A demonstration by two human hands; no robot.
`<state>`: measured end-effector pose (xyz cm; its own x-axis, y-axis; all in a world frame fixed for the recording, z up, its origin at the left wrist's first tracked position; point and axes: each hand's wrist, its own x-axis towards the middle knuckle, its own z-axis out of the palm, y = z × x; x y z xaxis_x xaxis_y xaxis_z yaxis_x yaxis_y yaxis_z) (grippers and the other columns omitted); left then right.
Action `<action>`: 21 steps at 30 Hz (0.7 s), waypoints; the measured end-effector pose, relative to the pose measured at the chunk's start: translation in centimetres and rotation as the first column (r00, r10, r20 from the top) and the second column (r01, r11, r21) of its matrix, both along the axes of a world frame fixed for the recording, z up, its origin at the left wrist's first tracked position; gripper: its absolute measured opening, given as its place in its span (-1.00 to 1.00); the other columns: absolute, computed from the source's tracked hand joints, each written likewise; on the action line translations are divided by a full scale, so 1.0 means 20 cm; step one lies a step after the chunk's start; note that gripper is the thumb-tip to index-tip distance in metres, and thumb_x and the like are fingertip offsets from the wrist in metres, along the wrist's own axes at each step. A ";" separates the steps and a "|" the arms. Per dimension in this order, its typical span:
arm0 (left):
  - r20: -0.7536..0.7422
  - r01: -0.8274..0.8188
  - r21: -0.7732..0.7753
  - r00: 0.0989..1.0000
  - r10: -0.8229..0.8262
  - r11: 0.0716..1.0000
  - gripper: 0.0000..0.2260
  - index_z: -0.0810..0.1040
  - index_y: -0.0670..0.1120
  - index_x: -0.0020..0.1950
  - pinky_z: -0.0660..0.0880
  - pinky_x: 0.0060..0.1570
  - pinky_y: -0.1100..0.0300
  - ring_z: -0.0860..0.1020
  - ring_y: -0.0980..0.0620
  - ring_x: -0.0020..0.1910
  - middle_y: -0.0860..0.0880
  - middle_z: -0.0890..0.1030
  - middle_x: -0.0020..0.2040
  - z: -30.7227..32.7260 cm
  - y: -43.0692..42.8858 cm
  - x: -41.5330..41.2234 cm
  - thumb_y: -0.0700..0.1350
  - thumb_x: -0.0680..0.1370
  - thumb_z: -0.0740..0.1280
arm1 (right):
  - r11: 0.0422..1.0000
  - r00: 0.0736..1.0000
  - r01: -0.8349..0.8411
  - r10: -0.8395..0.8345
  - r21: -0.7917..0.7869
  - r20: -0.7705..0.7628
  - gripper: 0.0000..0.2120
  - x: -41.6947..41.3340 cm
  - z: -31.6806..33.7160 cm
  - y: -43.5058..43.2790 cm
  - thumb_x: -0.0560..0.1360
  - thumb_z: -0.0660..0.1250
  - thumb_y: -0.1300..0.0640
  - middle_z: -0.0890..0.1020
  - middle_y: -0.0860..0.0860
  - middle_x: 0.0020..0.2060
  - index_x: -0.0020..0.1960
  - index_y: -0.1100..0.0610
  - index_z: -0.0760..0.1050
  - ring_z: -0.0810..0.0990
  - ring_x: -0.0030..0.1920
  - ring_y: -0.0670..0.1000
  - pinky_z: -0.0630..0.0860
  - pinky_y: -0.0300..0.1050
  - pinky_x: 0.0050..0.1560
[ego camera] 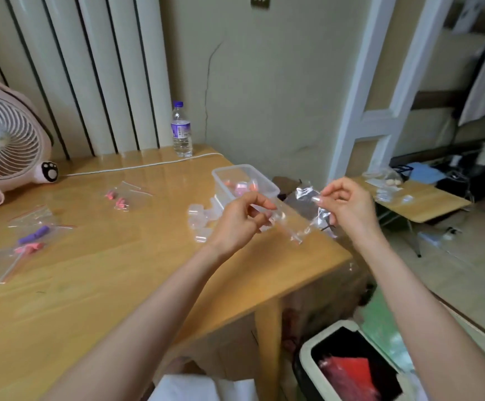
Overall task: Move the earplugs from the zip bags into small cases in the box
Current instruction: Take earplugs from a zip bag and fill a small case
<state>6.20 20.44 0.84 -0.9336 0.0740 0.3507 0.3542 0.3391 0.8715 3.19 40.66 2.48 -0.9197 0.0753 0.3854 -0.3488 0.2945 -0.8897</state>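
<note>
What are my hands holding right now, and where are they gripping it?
A clear zip bag, held between both hands: the left hand pinches one end, the right hand the other.

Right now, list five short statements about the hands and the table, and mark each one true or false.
1. Both the left hand and the right hand pinch a clear zip bag. True.
2. The water bottle lies on its side. False: it stands upright at the back of the table.
3. The clear box has pink items inside. True.
4. The pink fan stands at the table's right edge. False: it is at the left.
5. A bag with pink earplugs lies flat on the table, apart from both hands. True.
</note>
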 end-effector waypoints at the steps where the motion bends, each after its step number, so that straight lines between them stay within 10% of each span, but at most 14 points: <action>1: 0.005 0.026 -0.015 1.000 -0.026 1.000 -0.91 0.52 -0.11 -0.06 0.47 -0.30 0.31 0.55 0.19 -0.30 -0.09 0.60 -0.16 -0.01 0.07 0.00 -0.28 0.55 0.27 | 0.998 0.998 0.056 -0.056 0.009 -0.001 -0.82 0.02 -0.02 0.08 0.42 0.41 0.31 0.56 0.04 -0.30 -0.23 0.10 0.47 0.40 -0.57 -0.22 0.38 -0.34 -0.51; 12: -0.029 0.197 -0.114 0.979 -0.202 0.974 -0.88 0.53 -0.07 -0.12 0.48 -0.16 0.22 0.52 0.09 -0.23 -0.03 0.58 -0.11 -0.11 0.63 -0.02 -0.27 0.53 0.28 | 0.907 0.855 0.411 -0.419 0.094 0.307 -0.76 0.09 -0.63 0.74 0.45 0.29 0.39 0.58 0.03 -0.36 -0.25 0.09 0.58 0.53 -0.46 -0.01 0.46 -0.27 -0.49; 21: -0.050 0.200 -0.174 0.976 -0.212 0.964 -0.92 0.56 -0.08 -0.09 0.51 -0.10 0.18 0.57 0.00 -0.14 -0.04 0.60 0.00 -0.16 0.72 -0.04 -0.23 0.54 0.30 | 0.844 0.660 0.251 -0.508 0.474 0.554 -0.83 0.17 -1.32 0.83 0.49 0.30 0.25 0.68 0.06 0.00 -0.07 0.13 0.68 0.62 0.01 0.13 0.52 -0.09 0.03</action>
